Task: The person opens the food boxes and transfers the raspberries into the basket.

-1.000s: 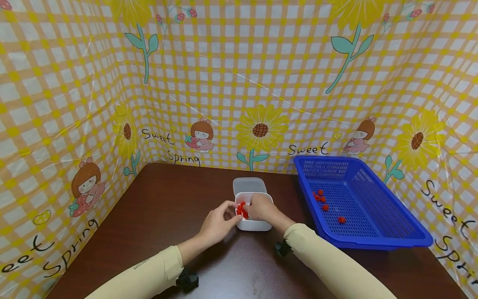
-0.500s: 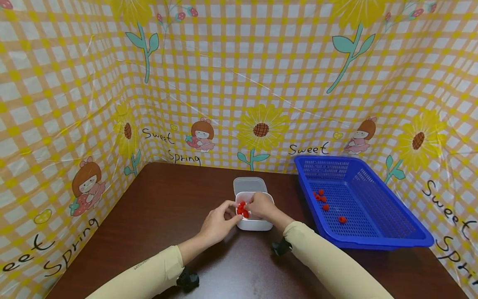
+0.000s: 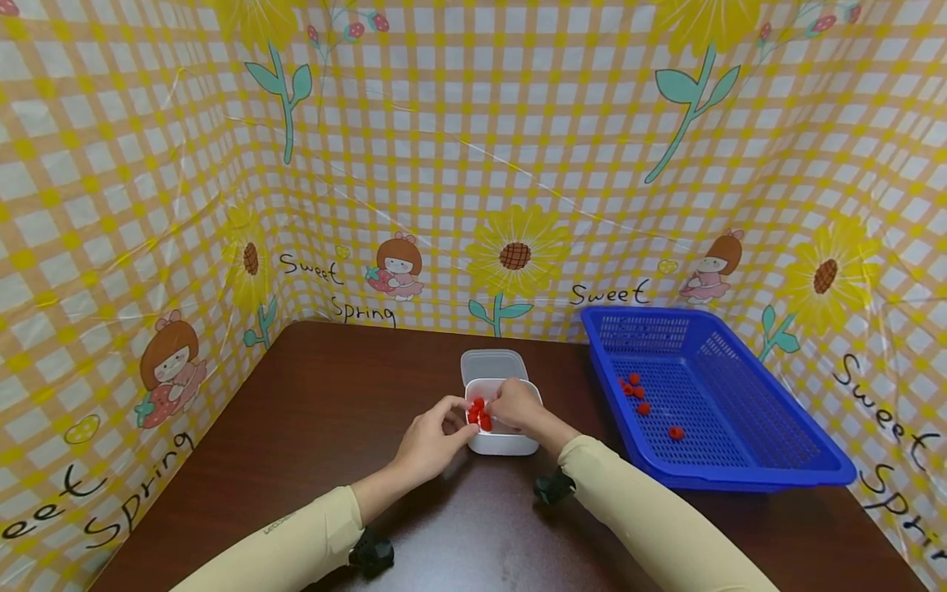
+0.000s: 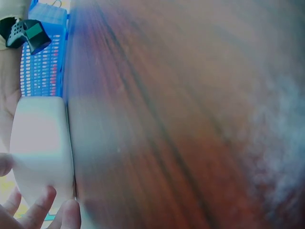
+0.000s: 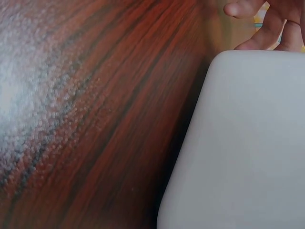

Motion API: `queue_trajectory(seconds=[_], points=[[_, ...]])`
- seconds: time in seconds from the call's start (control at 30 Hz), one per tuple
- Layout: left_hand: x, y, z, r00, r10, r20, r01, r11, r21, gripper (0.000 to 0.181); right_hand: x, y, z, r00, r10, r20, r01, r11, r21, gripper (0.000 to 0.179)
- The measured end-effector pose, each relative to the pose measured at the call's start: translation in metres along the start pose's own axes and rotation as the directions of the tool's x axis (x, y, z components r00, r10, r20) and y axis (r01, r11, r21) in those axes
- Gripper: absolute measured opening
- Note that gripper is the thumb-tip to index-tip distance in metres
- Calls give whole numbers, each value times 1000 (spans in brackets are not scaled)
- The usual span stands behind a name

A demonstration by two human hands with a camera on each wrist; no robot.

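Note:
A small white rounded container (image 3: 505, 445) stands on the table in the head view, with several red raspberries (image 3: 479, 415) gathered along its left inner side. My left hand (image 3: 427, 444) steadies the container's left end, thumb at the front corner and fingers spread around the side. In the left wrist view, the left hand's fingertips (image 4: 47, 195) lie against the white wall. My right hand (image 3: 518, 406) reaches down into the container, beside the raspberries. Its fingertips are partly hidden, and I cannot tell whether they pinch a berry.
A translucent lid (image 3: 492, 364) lies right behind the container. To the right stands a large blue perforated basket (image 3: 747, 473), holding several more raspberries (image 3: 676, 433). A checked cloth (image 3: 444, 164) walls the dark brown table (image 3: 333, 386) at the back and sides.
My right hand has shifted slightly back and up inside the container, uncovering more of the raspberries. The left hand keeps its place.

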State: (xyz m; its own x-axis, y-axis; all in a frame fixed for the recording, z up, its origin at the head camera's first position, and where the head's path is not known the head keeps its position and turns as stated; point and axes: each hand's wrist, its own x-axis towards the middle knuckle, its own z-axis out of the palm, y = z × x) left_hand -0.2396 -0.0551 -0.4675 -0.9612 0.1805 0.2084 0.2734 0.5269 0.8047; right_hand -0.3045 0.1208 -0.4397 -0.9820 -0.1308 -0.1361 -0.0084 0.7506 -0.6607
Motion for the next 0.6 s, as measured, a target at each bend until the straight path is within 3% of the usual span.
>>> queue_trajectory(seconds=[0.6], points=[[-1, 1, 0, 1000, 5, 6, -5, 1000, -13, 34, -1, -1, -1, 1000, 26, 11, -26, 1000, 16, 38]])
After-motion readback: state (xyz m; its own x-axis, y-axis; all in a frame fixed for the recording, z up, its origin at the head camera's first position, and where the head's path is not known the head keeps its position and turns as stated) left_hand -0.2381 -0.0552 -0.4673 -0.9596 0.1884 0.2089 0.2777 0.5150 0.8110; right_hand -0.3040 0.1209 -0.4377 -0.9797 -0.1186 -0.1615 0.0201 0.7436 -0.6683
